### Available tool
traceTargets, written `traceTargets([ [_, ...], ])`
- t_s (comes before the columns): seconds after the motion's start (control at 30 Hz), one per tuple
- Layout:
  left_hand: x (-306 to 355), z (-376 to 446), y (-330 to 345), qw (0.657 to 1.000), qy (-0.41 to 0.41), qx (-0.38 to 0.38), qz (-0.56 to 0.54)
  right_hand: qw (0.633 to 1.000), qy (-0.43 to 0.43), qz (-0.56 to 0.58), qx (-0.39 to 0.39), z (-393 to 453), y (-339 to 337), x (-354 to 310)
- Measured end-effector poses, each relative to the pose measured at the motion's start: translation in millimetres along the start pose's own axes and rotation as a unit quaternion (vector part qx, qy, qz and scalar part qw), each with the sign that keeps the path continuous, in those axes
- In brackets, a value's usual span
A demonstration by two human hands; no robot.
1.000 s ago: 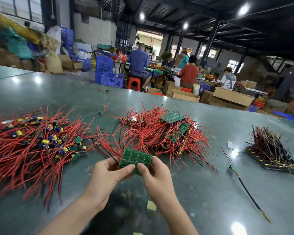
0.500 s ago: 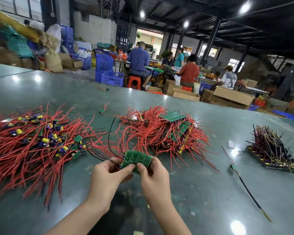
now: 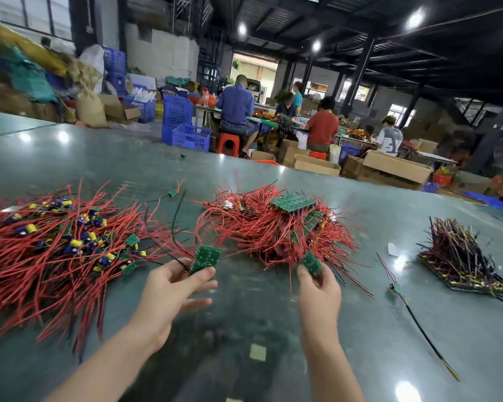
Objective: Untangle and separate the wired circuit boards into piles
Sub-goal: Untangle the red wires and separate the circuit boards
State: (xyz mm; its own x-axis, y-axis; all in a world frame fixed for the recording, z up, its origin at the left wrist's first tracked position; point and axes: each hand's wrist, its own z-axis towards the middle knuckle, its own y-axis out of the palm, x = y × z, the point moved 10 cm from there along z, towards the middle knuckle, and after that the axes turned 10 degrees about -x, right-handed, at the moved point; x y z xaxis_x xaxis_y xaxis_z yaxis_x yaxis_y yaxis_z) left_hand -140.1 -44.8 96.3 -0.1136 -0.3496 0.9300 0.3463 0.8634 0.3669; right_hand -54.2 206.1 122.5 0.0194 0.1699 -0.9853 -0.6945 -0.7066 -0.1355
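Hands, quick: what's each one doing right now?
Left hand: pinching a green board with wires.
Right hand: pinching a smaller green board near the middle pile.

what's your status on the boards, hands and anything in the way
Left hand pinches a green board. Right hand pinches a smaller board. Its wires trail in the middle red tangle.

Counts: 3 wire piles on table — red pile (image 3: 50, 250) left, red pile (image 3: 276, 230) centre, dark pile (image 3: 462, 262) right. 2 hands: left hand (image 3: 169, 297) and right hand (image 3: 320, 294), each with 1 green board ( (image 3: 205, 259), (image 3: 312, 263)). 5 people upper centre. 2 red stools.
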Motion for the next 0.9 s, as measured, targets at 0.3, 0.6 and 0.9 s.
traceTargets([
  [0.3, -5.3, 0.0, 18.1, 0.997, 0.036, -0.044, 0.055, 0.952, 0.010, -0.298, 0.064, -13.7, 2.1, -12.9],
  [0.6, -0.8, 2.2, 25.6, 0.968, 0.079, -0.091, 0.220, 0.899, -0.337, -0.157, -0.233, -66.9, 80.1, -67.0],
  [0.9, 8.4, 0.0, 18.0, 0.966, 0.093, -0.062, 0.232, 0.900, -0.287, -0.178, -0.277, -59.7, 93.7, -49.8],
])
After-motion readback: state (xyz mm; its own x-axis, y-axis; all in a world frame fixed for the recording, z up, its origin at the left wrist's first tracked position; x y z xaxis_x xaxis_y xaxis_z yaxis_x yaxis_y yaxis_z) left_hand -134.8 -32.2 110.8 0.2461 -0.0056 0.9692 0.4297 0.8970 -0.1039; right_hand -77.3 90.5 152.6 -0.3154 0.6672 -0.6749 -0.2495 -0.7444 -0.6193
